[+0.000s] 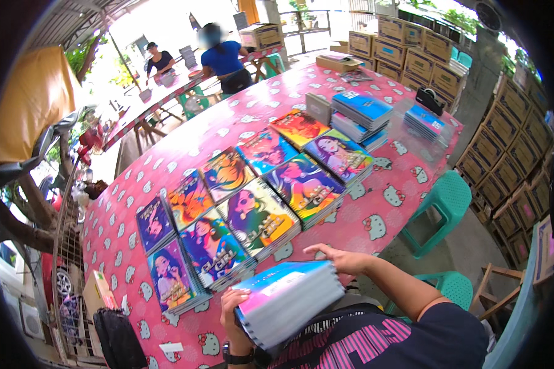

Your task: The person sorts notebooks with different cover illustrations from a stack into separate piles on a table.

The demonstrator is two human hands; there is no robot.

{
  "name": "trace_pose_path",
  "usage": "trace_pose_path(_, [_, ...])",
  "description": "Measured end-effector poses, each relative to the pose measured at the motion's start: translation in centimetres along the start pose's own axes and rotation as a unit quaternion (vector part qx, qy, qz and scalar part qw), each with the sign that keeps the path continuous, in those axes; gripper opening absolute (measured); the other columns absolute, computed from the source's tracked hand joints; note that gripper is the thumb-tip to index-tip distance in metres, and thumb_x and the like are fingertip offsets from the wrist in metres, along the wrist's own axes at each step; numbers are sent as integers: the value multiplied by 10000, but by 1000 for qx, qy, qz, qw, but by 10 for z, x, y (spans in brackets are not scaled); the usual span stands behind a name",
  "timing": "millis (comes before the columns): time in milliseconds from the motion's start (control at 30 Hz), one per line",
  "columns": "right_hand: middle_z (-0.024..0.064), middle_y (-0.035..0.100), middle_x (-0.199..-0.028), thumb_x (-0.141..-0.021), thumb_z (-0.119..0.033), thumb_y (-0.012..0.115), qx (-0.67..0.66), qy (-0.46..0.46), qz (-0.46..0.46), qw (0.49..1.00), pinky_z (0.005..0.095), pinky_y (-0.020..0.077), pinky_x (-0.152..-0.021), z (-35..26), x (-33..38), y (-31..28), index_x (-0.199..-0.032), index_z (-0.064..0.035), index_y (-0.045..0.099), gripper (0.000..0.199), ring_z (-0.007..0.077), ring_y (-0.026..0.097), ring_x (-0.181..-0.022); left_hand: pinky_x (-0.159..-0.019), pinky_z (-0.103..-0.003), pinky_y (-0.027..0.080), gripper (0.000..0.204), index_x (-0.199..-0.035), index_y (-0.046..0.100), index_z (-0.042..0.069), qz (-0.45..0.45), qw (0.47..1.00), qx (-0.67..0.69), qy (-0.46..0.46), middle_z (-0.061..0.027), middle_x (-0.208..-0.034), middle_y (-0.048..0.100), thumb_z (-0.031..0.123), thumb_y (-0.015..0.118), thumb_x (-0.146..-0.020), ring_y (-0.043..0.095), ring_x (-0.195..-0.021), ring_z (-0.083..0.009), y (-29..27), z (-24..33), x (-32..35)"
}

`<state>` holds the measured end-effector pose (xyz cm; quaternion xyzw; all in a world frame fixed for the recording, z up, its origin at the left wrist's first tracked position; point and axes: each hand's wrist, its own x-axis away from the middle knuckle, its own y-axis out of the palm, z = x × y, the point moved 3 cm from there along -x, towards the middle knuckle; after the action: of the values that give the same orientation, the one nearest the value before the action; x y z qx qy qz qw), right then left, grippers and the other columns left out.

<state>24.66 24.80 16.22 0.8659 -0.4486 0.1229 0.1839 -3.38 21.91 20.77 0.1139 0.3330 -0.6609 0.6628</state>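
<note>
The step in hand looks to be steadying a thick stack of notebooks (292,301) with blue-and-pink covers, held tilted at the near edge of the worktop (114,252), close against the person's body; whether it also rests on anything there, I cannot tell. The left hand (232,307) is clamped on the stack's left end, while the right hand (345,261) lies at its far right corner, fingers stretched out; whether it grips, I cannot tell. As I judge it, any move from this hold calls for level support at both ends, since loose books could slide out of line. Just beyond stand 10 piles of illustrated notebooks (261,218) in 2 rows of 5, and farther off, blue-covered stacks (363,109). The worktop wears a pink cover patterned with white cat faces; a black pouch (118,338) lies at its near left. Green stools (446,200) stand along the right side, before tall walls of brown cartons (511,123). Across the bright, open-sided room, 2 people (224,61) are at another worktop (129,117).
</note>
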Motion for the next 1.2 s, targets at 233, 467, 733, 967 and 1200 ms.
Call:
trace_pose_path(233, [192, 579, -1152, -921, -396, 485, -505, -66, -2, 861, 407, 535, -824, -15, 52, -72, -1264, 19, 425, 542, 282, 626, -967, -1093, -475, 196, 396, -1094, 601, 189, -364, 885, -47, 285, 23, -1085, 627, 101, 650, -711, 556, -1061, -197, 140, 84, -112])
trace_pose_path(467, [203, 553, -1178, -882, -328, 554, -467, -149, 79, 868, 421, 524, -840, -35, 98, -191, -1290, 13, 396, 555, 274, 613, -989, -1098, -482, 199, 577, -1250, 473, 167, -269, 914, 1, 304, -13, -1294, 478, 39, 648, -714, 444, -1196, -192, 260, 86, -163])
trace_pose_path(733, [161, 496, -1150, -819, -168, 662, -289, -504, 424, 695, 384, 531, -781, -142, 111, -354, -1294, -15, 307, 613, 248, 562, -989, -939, -416, 395, 485, -1293, 378, 77, -94, 734, 616, -268, -77, -1267, 478, 376, 489, -927, 449, -1172, -213, 412, 20, -218])
trace_pose_path(967, [130, 509, -1087, -764, -209, 717, -206, -487, 537, 657, 328, 476, -735, -196, 90, -506, -1223, -17, 364, 610, 206, 549, -913, -664, -369, 509, 264, -965, 503, 37, -127, 801, 494, -315, -81, -870, 589, 264, 522, -833, 603, -788, -208, 529, -37, -416])
trace_pose_path(1200, [180, 514, -1240, -647, -703, 583, 179, -35, 679, 711, 566, 194, -1012, -140, 54, -573, -1298, -174, 473, 846, 344, 347, -1246, -541, -332, 469, 296, -844, 564, 70, -129, 895, 137, -405, -78, -766, 548, 350, 565, -747, 568, -672, -202, 558, -173, -425])
